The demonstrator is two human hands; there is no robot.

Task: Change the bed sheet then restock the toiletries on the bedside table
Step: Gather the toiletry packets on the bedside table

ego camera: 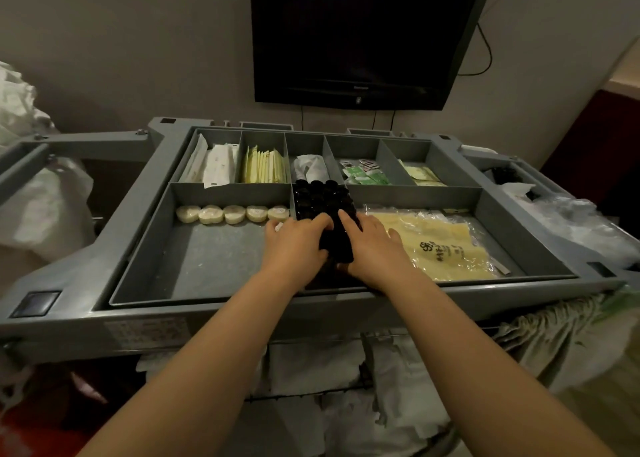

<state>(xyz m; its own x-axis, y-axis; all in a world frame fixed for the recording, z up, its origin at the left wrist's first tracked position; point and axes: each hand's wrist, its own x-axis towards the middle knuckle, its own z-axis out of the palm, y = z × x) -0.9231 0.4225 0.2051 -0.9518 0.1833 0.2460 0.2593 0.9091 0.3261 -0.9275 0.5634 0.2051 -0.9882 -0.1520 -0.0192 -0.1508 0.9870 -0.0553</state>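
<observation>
**Both hands on the little black bottles in the cart tray**

Left hand [296,245] and right hand [372,245] are side by side, fingers curled around a dark bottle [337,245] between them, so both look clamped on it, though I can't tell which one really carries it. They sit over the narrow middle slot of the grey organizer tray [138,273], and just beyond the fingertips that slot is packed with black bottle caps [320,198].

To the left of the left hand there's a mostly bare compartment with a row of round wrapped soaps [232,213] along its far wall. Right of the right hand, touching the thumb side, lies a pile of yellow plastic bags [440,241] with a printed logo. Further out past the hands is a back row of smaller bins: white paper sleeves [216,165], yellow packets [265,165], green sachets [367,176].

The tray sits in the top of a grey housekeeping cart [69,321]. Below the forearms, white linen [311,370] is stacked on the cart shelf. On the beige wall beyond the cart hangs a dark TV [360,33], switched off, with cables hanging under it. Room lighting is pretty dim.
</observation>
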